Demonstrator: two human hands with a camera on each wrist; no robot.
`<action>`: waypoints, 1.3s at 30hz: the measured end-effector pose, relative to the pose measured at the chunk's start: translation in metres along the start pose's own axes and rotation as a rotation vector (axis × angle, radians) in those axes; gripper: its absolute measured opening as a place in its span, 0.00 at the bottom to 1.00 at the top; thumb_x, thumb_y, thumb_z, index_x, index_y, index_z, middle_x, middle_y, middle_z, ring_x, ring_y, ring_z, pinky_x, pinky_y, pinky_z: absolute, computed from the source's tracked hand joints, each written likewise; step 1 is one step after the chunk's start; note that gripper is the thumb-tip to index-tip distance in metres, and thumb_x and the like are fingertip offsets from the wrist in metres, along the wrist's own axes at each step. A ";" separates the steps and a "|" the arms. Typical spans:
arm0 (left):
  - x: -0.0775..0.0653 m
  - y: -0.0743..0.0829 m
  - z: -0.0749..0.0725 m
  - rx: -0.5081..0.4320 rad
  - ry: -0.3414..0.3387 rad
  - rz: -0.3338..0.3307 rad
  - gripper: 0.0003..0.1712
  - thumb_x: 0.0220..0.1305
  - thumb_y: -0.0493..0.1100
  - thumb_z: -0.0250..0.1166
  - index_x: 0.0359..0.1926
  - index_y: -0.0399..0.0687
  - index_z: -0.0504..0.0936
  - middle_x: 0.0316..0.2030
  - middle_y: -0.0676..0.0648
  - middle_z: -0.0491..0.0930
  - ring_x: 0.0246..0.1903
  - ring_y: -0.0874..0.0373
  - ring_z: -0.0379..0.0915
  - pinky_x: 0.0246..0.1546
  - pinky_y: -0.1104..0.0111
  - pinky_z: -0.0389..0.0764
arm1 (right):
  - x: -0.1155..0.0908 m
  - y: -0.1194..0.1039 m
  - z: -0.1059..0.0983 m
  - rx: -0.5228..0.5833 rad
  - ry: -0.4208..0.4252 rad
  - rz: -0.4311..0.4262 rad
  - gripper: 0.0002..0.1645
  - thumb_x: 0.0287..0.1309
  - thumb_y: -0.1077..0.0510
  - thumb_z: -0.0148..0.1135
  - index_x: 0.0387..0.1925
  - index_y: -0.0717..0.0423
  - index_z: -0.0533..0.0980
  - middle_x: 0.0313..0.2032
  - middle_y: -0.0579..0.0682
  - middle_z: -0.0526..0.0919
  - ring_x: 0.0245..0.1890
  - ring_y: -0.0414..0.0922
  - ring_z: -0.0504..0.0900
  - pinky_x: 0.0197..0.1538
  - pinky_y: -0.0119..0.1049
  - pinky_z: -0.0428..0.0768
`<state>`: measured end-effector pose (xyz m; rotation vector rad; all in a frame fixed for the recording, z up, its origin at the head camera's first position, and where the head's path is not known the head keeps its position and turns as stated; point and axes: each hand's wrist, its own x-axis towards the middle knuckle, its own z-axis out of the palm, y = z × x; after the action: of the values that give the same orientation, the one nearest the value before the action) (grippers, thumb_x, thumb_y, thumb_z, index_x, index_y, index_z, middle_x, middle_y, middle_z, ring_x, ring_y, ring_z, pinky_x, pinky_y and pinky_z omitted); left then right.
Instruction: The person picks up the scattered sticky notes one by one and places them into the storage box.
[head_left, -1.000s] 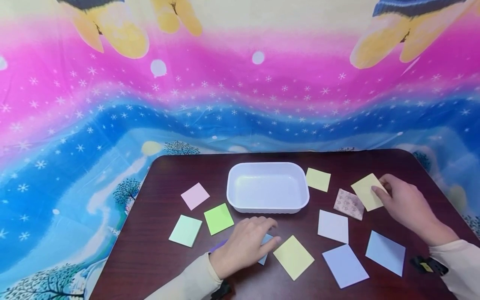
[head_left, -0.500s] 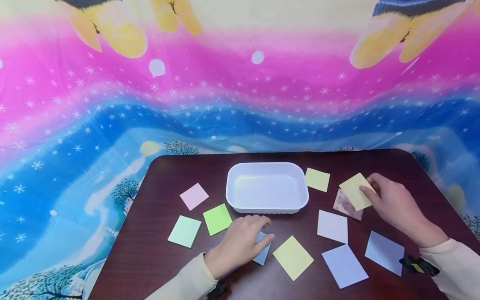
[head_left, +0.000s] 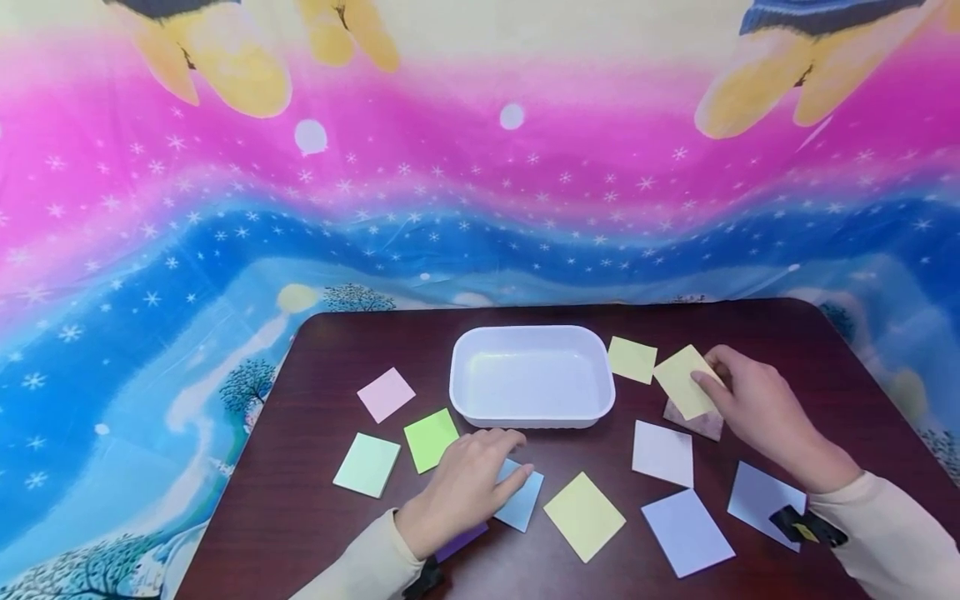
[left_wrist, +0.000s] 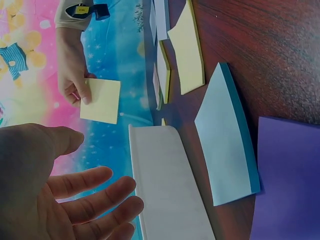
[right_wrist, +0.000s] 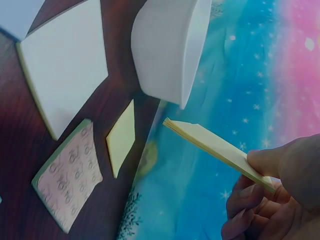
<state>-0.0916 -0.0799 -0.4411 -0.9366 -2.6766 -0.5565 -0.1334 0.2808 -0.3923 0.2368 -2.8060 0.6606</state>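
Lying far L on the dark-red wood-grain counter (head_left: pixel 262 533): a mint-green note pad (head_left: pixel 366 465), a pale-pink note pad (head_left: pixel 386 395) behind it, & a lime-green note pad (head_left: pixel 429 437) near both. Next, the person's L hand (head_left: pixel 457 492), raised above the counter, grip wide, fingers relaxed, thumb apart. Partly hidden by it in head view: a purple note pad (head_left: pixel 461 543) & a light-blue note pad (head_left: pixel 521 502). Ctr back: a white rectangular tub (head_left: pixel 532 413) w/ rounded corners; nearer, slightly R, a diamond-turned yellow note pad (head_left: pixel 585 517). Just beside the tub's R rim: a small yellow note pad (head_left: pixel 632 360). Then the lifted pale-yellow note pad (head_left: pixel 681 382), in the air, pinched btwn thumb & fingers of the R hand (head_left: pixel 765 417), grip narrow. It partly covers a pinkish patterned note pad (head_left: pixel 703 425) in head view. Nearer: a white note pad (head_left: pixel 662 454), corner to corner w/ a periwinkle note pad (head_left: pixel 687 533). Far R: a blue-grey note pad (head_left: pixel 757 496), partly behind a black wrist strap (head_left: pixel 808 527). Backdrop: pink-&-blue snowflake-print cloth (head_left: pixel 420 167).
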 end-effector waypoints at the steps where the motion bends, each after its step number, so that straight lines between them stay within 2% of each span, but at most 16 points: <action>1: -0.001 -0.001 0.000 0.001 -0.001 -0.005 0.18 0.63 0.56 0.57 0.44 0.51 0.80 0.34 0.54 0.82 0.32 0.62 0.76 0.32 0.69 0.76 | 0.000 -0.002 0.001 0.005 0.000 0.000 0.12 0.59 0.57 0.60 0.39 0.62 0.72 0.21 0.48 0.75 0.18 0.42 0.65 0.16 0.35 0.63; 13: -0.004 -0.007 -0.004 -0.014 0.007 -0.032 0.18 0.63 0.56 0.57 0.44 0.50 0.80 0.36 0.54 0.82 0.36 0.62 0.77 0.35 0.66 0.77 | 0.004 -0.021 0.011 0.044 0.006 -0.006 0.11 0.56 0.58 0.62 0.39 0.59 0.73 0.25 0.51 0.78 0.21 0.43 0.69 0.21 0.36 0.68; 21: -0.006 -0.009 -0.006 0.009 -0.002 -0.058 0.18 0.62 0.56 0.57 0.44 0.52 0.80 0.35 0.55 0.82 0.34 0.62 0.76 0.33 0.66 0.76 | 0.014 -0.038 0.019 0.100 0.004 -0.047 0.09 0.59 0.57 0.60 0.38 0.58 0.73 0.21 0.47 0.75 0.19 0.42 0.67 0.20 0.36 0.69; 26: -0.007 -0.012 -0.009 0.021 0.007 -0.067 0.17 0.61 0.56 0.58 0.43 0.52 0.80 0.28 0.56 0.78 0.27 0.65 0.69 0.29 0.68 0.74 | 0.023 -0.047 0.022 0.115 0.008 -0.068 0.08 0.59 0.57 0.60 0.38 0.56 0.73 0.20 0.46 0.74 0.18 0.41 0.66 0.20 0.35 0.68; 29: -0.007 -0.015 -0.010 0.024 0.013 -0.069 0.16 0.61 0.56 0.59 0.43 0.51 0.80 0.29 0.56 0.79 0.26 0.65 0.68 0.29 0.68 0.73 | 0.028 -0.051 0.024 0.144 -0.015 -0.062 0.08 0.60 0.57 0.59 0.38 0.56 0.73 0.21 0.48 0.75 0.17 0.42 0.67 0.19 0.36 0.69; 34: -0.006 -0.017 -0.012 0.013 0.009 -0.081 0.17 0.61 0.56 0.59 0.44 0.51 0.80 0.36 0.54 0.83 0.32 0.63 0.75 0.33 0.65 0.76 | 0.038 -0.057 0.032 0.182 -0.047 -0.054 0.08 0.60 0.56 0.59 0.38 0.57 0.73 0.25 0.51 0.78 0.20 0.44 0.71 0.20 0.37 0.73; 39: -0.006 -0.019 -0.013 0.002 0.002 -0.100 0.18 0.62 0.55 0.59 0.45 0.50 0.81 0.39 0.53 0.83 0.37 0.61 0.78 0.37 0.63 0.77 | 0.047 -0.058 0.043 0.217 -0.058 -0.062 0.09 0.59 0.57 0.59 0.38 0.58 0.74 0.31 0.53 0.80 0.25 0.44 0.74 0.24 0.38 0.74</action>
<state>-0.0981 -0.1028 -0.4363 -0.8046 -2.7339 -0.5746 -0.1745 0.2047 -0.3928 0.3877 -2.7668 0.9586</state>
